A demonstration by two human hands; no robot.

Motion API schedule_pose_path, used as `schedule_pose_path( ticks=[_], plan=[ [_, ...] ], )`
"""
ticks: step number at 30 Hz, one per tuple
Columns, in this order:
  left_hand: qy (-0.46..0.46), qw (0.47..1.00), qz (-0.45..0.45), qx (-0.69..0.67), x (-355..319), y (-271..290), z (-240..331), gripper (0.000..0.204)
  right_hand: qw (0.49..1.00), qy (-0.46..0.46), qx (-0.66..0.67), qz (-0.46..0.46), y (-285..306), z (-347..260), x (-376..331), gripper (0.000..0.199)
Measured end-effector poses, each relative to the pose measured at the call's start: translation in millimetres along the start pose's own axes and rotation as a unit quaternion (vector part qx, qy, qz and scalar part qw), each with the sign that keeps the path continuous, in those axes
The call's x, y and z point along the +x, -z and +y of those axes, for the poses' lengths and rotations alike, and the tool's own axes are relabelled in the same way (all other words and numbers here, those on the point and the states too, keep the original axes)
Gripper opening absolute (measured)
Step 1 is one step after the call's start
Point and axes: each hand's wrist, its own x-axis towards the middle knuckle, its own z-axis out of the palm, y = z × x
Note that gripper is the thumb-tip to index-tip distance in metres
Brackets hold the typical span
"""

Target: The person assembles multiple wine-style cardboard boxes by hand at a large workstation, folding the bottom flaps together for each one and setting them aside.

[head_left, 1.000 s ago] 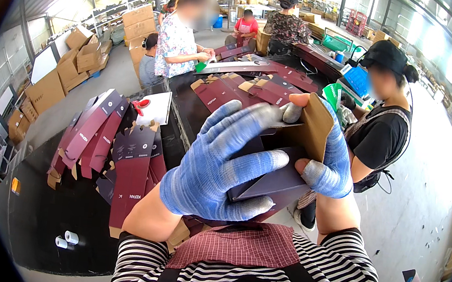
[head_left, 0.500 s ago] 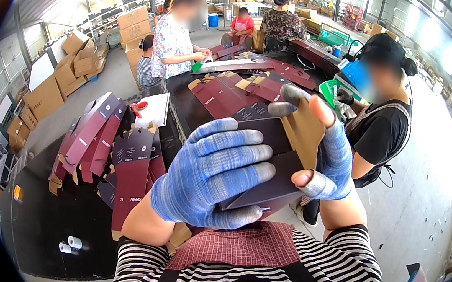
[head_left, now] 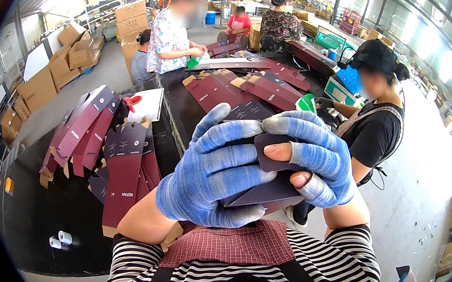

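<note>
Between my gloved hands, close to my chest, is a dark purple cardboard box [head_left: 264,193], its end facing up toward me. My left hand [head_left: 214,167], in a blue knit glove, wraps round the box's left side, its thumb low near the front corner. At the top end my right hand [head_left: 316,157] grips a dark end flap [head_left: 266,161]. The right thumb and a bare fingertip press on it while the other gloved fingers curl over the far edge. Most of the box's body is hidden behind my hands.
Flattened maroon boxes [head_left: 124,185] lie in piles on the black table [head_left: 81,239], with more farther back [head_left: 209,92]. Red-handled scissors or tape [head_left: 132,101] sit on a white sheet [head_left: 149,104]. Two white rolls [head_left: 65,237] stand near-left. A co-worker [head_left: 375,130] is close on my right.
The flap, which stood up showing its brown inner side, is now folded down over the box's end. My right hand has moved in over the top, closer to my left fingers.
</note>
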Motion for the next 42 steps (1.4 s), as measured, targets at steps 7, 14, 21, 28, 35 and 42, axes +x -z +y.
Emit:
schedule_pose_path(
  ticks=[7,14,21,28,35,42],
  plan=[
    [0.019,0.982,0.160,-0.101,-14,-27,-8,0.054,0.999,-0.023,-0.044,0.006,5,-9,-4,0.033],
    [-0.010,0.980,0.169,-0.104,-10,-33,-5,0.056,0.994,-0.040,-0.087,-0.058,19,-25,-2,0.029],
    [-0.011,0.981,0.165,-0.100,-10,-35,-5,0.055,0.982,-0.046,-0.143,-0.111,26,-32,4,0.030],
    [-0.045,0.980,0.138,-0.136,-11,-31,-15,0.061,0.971,-0.048,-0.175,-0.154,33,-39,13,0.030],
    [0.068,0.980,0.120,-0.142,-5,-39,-13,0.101,0.967,-0.070,-0.192,-0.153,38,-35,9,0.029],
    [0.133,0.982,0.087,-0.104,-7,-60,-1,0.116,0.976,-0.173,-0.092,-0.099,29,-23,1,0.018]
  ],
)
